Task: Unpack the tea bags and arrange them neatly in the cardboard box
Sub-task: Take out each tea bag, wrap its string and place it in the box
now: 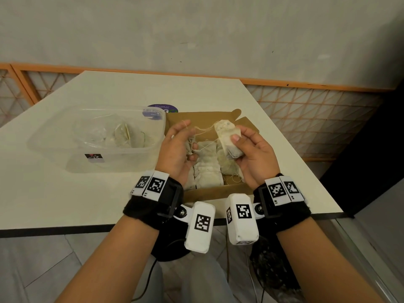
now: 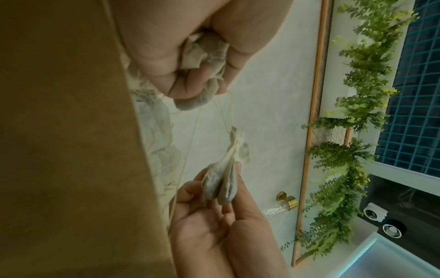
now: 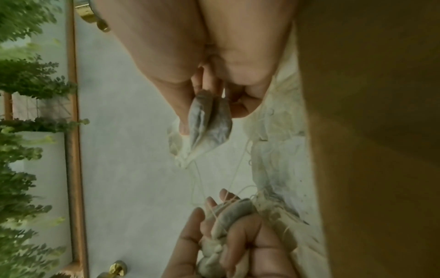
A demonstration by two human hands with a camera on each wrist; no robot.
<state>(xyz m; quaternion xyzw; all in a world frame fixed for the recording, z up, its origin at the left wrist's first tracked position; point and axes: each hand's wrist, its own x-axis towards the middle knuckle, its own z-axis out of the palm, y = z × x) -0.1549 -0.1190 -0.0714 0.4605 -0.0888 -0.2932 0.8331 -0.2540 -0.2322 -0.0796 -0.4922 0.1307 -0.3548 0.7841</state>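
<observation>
Over the open cardboard box [image 1: 247,125], my two hands each hold a pale tea bag. My right hand [image 1: 251,156] pinches one tea bag [image 1: 228,138] between thumb and fingers, upright; it also shows in the right wrist view as a tea bag [image 3: 209,122]. My left hand [image 1: 175,149] grips a crumpled tea bag [image 2: 204,54] with its fingers curled round it. Thin tangled strings [image 1: 203,130] run between the two bags. Several tea bags [image 1: 207,171] lie in rows on the box floor below my hands.
A clear plastic tub [image 1: 65,154] stands to the left of the box with a few tea bags [image 1: 124,136] inside. Both sit on a white table [image 1: 65,197], the box near the front right corner. A round purple sticker [image 1: 162,108] lies behind the tub.
</observation>
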